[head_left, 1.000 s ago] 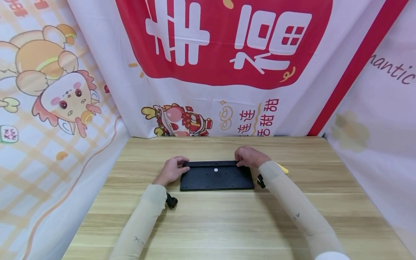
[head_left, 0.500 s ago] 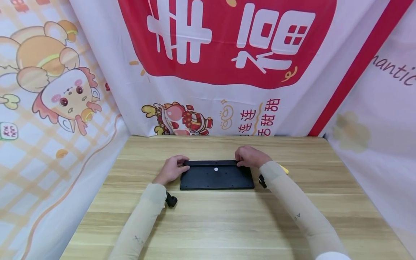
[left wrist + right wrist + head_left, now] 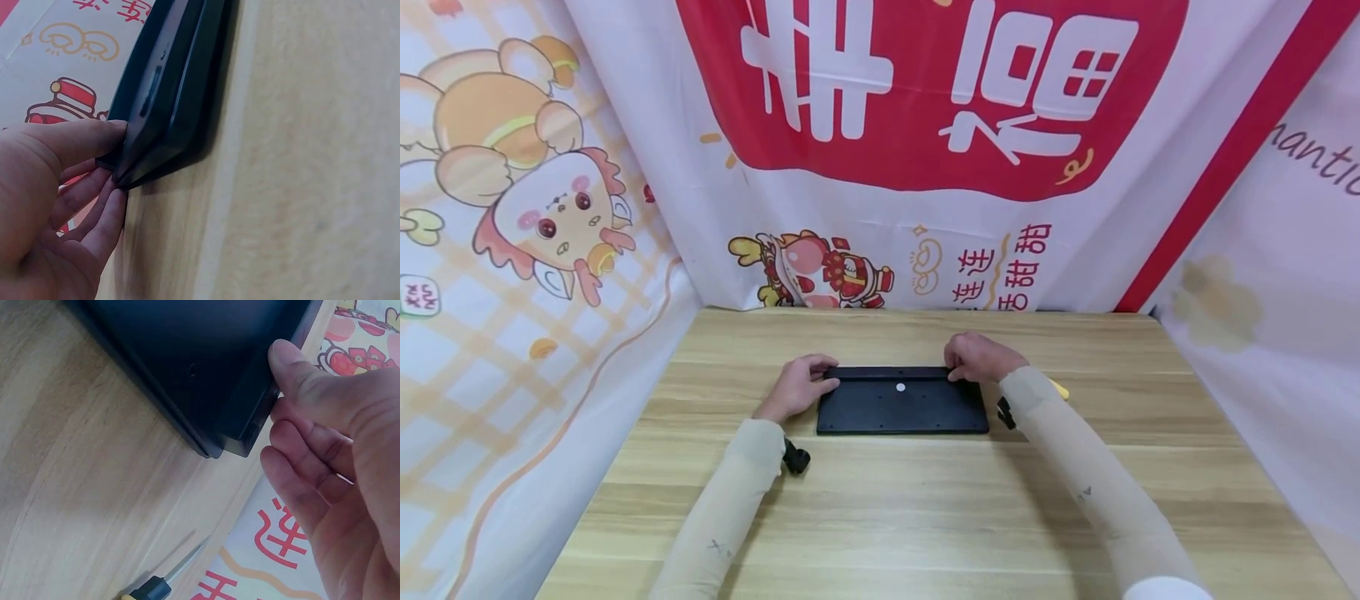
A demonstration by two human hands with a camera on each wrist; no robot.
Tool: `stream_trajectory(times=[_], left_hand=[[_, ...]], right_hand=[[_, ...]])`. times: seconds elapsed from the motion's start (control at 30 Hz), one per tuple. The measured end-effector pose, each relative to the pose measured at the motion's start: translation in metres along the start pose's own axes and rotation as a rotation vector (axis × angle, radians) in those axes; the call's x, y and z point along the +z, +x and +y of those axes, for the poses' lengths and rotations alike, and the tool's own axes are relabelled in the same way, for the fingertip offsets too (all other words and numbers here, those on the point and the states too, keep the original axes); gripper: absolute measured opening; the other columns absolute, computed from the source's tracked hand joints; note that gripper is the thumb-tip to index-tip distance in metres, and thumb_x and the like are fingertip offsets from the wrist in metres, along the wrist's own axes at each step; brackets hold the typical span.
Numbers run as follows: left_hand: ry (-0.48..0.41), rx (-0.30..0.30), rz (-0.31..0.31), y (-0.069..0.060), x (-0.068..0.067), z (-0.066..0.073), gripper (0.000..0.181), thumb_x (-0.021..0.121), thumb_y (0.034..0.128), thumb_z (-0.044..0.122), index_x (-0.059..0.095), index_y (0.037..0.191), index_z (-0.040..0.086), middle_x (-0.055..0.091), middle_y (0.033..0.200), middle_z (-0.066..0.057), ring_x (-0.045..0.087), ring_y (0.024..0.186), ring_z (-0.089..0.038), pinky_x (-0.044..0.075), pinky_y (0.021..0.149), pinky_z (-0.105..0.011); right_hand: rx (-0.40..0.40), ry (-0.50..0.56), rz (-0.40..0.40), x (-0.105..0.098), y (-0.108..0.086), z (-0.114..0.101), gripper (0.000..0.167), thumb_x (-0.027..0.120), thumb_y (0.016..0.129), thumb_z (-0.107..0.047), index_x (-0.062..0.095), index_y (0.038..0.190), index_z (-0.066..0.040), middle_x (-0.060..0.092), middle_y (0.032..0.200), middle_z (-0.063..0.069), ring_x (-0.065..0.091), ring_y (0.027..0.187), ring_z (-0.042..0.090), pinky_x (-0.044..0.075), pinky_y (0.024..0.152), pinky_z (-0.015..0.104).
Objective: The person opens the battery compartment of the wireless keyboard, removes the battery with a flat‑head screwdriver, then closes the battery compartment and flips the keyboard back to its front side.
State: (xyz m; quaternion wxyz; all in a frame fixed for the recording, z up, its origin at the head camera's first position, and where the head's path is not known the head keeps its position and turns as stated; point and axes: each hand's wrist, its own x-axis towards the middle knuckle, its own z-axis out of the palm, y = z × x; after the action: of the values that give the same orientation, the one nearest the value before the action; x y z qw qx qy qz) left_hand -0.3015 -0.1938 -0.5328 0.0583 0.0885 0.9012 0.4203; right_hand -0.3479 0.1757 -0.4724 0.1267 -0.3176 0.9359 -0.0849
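A black keyboard (image 3: 901,410) lies underside up on the wooden table, with a raised bar along its far edge, small screw holes and a round white sticker (image 3: 901,387). My left hand (image 3: 797,388) pinches its far left corner. In the left wrist view the thumb (image 3: 94,139) lies on the raised bar and the fingertips touch the outer edge. At the far right end, my right hand (image 3: 983,358) grips the bar, thumb (image 3: 289,359) on top and the other fingers bent behind the edge. The keyboard's far edge is partly hidden by the hands.
A screwdriver (image 3: 153,587) with a yellow handle lies right of the keyboard, mostly hidden behind the right sleeve in the head view. Printed cloth (image 3: 865,183) hangs at the table's back edge and along both sides. Wooden tabletop (image 3: 910,517) spreads in front.
The head view has shifted slightly, so the scene sits a little higher. Both hands keep their hold on the keyboard, with no clear movement of either.
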Motion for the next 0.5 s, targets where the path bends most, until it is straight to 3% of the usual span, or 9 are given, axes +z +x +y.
stream_trajectory(times=[0.5], left_hand=[[-0.014, 0.019, 0.003, 0.0024, 0.0013, -0.0036, 0.032, 0.074, 0.1008, 0.018, 0.071, 0.132, 0.012, 0.066, 0.144, -0.014, 0.062, 0.137, -0.035, 0.054, 0.114, -0.049]], right_hand=[[0.065, 0.085, -0.046, 0.0002, 0.0022, 0.0039, 0.008, 0.081, 0.095, -0.018, 0.076, 0.097, -0.013, 0.072, 0.094, -0.001, 0.062, 0.083, 0.014, 0.058, 0.079, 0.032]])
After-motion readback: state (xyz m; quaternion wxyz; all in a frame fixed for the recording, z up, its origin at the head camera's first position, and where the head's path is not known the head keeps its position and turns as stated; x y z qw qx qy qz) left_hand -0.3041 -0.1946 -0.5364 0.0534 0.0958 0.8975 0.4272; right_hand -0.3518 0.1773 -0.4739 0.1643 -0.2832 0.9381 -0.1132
